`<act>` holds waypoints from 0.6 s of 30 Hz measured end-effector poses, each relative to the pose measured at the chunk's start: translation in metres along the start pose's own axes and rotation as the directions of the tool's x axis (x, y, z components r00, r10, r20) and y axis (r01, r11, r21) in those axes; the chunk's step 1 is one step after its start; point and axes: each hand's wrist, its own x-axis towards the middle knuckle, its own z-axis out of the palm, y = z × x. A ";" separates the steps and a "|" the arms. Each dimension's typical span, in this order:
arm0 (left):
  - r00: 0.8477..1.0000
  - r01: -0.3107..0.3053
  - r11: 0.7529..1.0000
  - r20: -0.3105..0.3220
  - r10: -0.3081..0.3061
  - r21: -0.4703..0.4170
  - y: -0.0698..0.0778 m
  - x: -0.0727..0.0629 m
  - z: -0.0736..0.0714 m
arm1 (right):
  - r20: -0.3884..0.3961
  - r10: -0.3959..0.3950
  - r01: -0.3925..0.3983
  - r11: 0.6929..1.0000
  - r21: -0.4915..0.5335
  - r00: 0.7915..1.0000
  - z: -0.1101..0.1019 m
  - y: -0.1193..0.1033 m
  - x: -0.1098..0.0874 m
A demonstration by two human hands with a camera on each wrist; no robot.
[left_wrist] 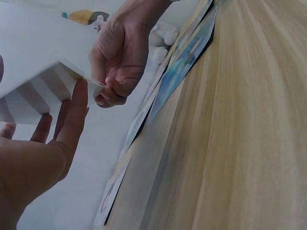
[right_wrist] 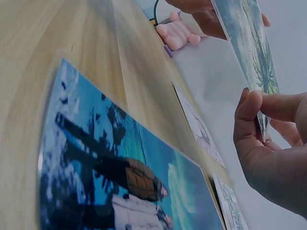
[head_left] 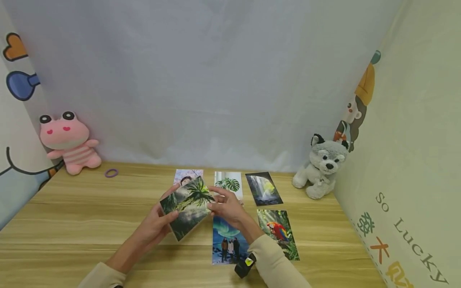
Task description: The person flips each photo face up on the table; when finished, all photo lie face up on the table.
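Both hands hold a photo print of a sunlit green forest tree (head_left: 191,206), tilted above the table. My left hand (head_left: 153,224) grips its left side, thumb on the picture face and fingers spread behind the white back (left_wrist: 41,93). At the opposite corner my right hand (head_left: 232,208) pinches the print between thumb and fingers. Below the right forearm lies a photo of people under an aurora (right_wrist: 129,163), partly covered in the head view. Behind the hands lie a portrait photo with blossoms (head_left: 189,175) and a monstera leaf photo (head_left: 229,183), both partly hidden.
A waterfall photo (head_left: 264,189) and a parrot photo (head_left: 279,232) lie to the right on the wooden table (head_left: 72,224). A pink frog plush (head_left: 70,142) sits back left beside a purple ring (head_left: 111,173). A grey husky plush (head_left: 322,166) sits back right against the curtains.
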 end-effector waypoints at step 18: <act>0.933 0.248 0.782 -0.357 -0.035 0.571 0.019 0.006 0.005 | 0.022 -0.059 0.063 0.952 -0.301 0.998 -0.009 -0.015 0.001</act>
